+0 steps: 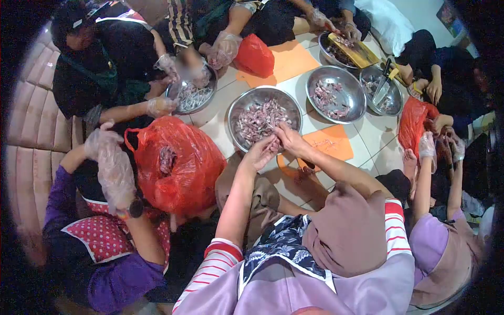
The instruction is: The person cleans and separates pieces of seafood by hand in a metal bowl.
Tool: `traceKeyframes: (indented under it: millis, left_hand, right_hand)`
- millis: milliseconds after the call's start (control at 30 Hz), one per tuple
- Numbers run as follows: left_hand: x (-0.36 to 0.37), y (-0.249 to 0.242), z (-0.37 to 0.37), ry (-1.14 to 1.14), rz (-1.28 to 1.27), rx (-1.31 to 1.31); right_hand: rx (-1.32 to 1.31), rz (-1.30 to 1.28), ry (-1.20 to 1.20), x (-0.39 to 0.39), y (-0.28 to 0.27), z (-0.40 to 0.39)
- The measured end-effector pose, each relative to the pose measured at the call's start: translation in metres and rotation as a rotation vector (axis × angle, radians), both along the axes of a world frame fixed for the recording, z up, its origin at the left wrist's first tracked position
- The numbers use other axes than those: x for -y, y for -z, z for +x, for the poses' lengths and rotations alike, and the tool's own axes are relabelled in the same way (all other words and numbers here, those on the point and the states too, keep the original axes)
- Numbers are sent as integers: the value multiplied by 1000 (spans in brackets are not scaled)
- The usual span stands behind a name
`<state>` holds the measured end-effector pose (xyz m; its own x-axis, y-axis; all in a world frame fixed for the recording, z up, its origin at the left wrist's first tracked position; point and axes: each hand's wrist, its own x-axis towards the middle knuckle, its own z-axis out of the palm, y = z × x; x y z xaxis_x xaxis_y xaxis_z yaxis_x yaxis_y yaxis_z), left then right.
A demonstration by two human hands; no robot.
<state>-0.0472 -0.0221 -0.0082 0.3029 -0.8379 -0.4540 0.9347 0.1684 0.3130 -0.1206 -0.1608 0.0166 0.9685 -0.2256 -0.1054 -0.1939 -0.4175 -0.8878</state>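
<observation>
My left hand (264, 152) and my right hand (287, 140), both bare, meet at the near right rim of a steel bowl (234, 137). Their fingers are closed and pinched together around something too small to make out. Inside the bowl lies a heap of small pinkish-grey fleshy pieces (260, 116), probably seafood or meat. Under my right forearm an orange cutting board (336, 139) with pale scraps lies on the tiles. The dark handle of a tool shows at its near edge, partly hidden.
A large red plastic bag (184, 181) stands at left beside a person with gloved hands (113, 163). Another steel bowl (357, 107) holds similar pieces. A knife (382, 86) rests across a further bowl (396, 105). Several people sit around, with another orange board (299, 60) at the back.
</observation>
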Motion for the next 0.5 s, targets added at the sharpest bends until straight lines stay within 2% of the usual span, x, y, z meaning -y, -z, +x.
traceKeyframes:
  millis: [33,100,133,200,233,267,333,400,467,500]
  left_hand:
    - [-2,0,2,-1,2,0]
    - [-7,2,6,6,-148,-24]
    - [-9,3,8,1,-143,-20]
    - [-11,3,10,-125,-99,-59]
    - [-12,3,12,-144,-151,-106]
    - [-12,5,13,-149,-150,-105]
    - [-10,7,11,-247,-4,74]
    - [-8,6,11,-235,3,96]
    - [-4,2,7,-273,77,191]
    - [-5,7,7,-274,79,190]
  right_hand:
    - [0,2,-1,1,1,3]
    - [24,213,69,9,0,8]
    - [-146,365,86,24,-3,11]
    - [-275,396,98,28,-24,10]
    - [-394,331,92,30,-27,11]
    - [-394,332,86,30,-25,12]
    - [-192,117,17,26,-27,12]
    - [-203,185,-27,23,-23,8]
    - [-34,116,-144,19,-8,8]
    - [144,-64,-188,13,-2,10]
